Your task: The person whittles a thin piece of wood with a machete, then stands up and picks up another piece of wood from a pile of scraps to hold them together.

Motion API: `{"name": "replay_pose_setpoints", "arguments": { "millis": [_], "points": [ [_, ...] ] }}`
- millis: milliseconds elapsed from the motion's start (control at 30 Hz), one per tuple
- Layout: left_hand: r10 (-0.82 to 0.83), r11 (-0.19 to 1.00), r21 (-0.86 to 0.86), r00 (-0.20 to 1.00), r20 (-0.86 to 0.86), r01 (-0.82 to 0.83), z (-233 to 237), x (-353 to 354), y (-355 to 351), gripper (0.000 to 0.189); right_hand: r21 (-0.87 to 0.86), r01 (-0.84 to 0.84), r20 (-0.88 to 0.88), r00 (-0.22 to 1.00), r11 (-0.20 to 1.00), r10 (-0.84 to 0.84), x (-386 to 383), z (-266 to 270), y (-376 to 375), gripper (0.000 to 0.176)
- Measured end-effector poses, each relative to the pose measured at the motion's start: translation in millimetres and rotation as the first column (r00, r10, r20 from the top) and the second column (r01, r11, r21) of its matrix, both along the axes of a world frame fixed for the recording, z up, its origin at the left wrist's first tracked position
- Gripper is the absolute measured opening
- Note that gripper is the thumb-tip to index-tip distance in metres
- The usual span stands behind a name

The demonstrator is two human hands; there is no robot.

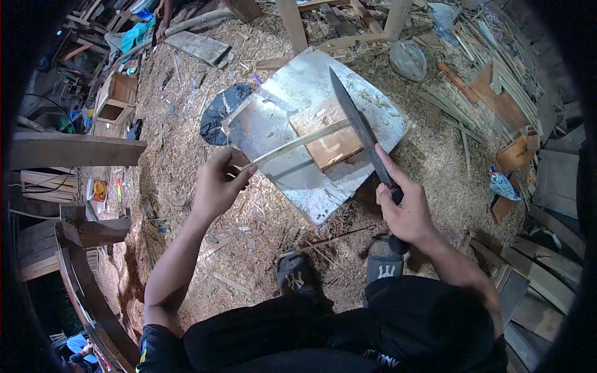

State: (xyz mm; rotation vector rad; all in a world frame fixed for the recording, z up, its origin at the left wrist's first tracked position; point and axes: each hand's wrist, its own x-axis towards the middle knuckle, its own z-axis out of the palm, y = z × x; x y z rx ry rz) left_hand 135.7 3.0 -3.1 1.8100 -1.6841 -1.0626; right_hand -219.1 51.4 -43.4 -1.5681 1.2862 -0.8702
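My left hand [222, 182] pinches the near end of a thin wooden strip [292, 144] between thumb and fingers. The strip slants up to the right, and its far end lies over a wooden block [328, 133]. My right hand [404, 205] is wrapped round the dark handle of a machete [357, 115]. Its long blade points up and away, crossing the board beside the block, close to the strip's far end. Under the block is a pale, scuffed board [292, 81], set at an angle above the floor.
Wood shavings [249, 261] cover the floor. A black plastic bag [225, 112] sits left of the board, a clear bag [408, 60] beyond it. Planks [541, 273] and offcuts lie along the right. A wooden frame [348, 41] stands ahead; a curved beam [81, 286] is at left. My sandals [297, 273] are below.
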Motion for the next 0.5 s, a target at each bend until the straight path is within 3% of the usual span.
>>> {"name": "replay_pose_setpoints", "arguments": {
  "millis": [67,300,367,500],
  "points": [
    [-0.085,0.996,-0.005,0.996,0.017,0.085,-7,2,-8,0.016,0.009,0.003,0.018,1.000,1.000,-0.003,-1,2,0,0.063],
    [-0.133,0.991,0.030,0.970,0.205,0.129,-1,-19,-30,0.022,0.003,0.031,0.109,0.994,1.000,-0.031,-7,-3,0,0.061],
    [-0.243,0.923,-0.157,0.847,0.472,0.352,-3,-22,-35,0.025,0.028,0.044,0.114,0.992,0.999,-0.047,-7,0,0,0.062],
    [-0.185,0.907,-0.256,0.864,0.469,0.334,5,-46,-41,0.028,0.029,0.066,0.115,0.991,0.997,-0.069,-10,-2,0,0.062]
  ]
}}
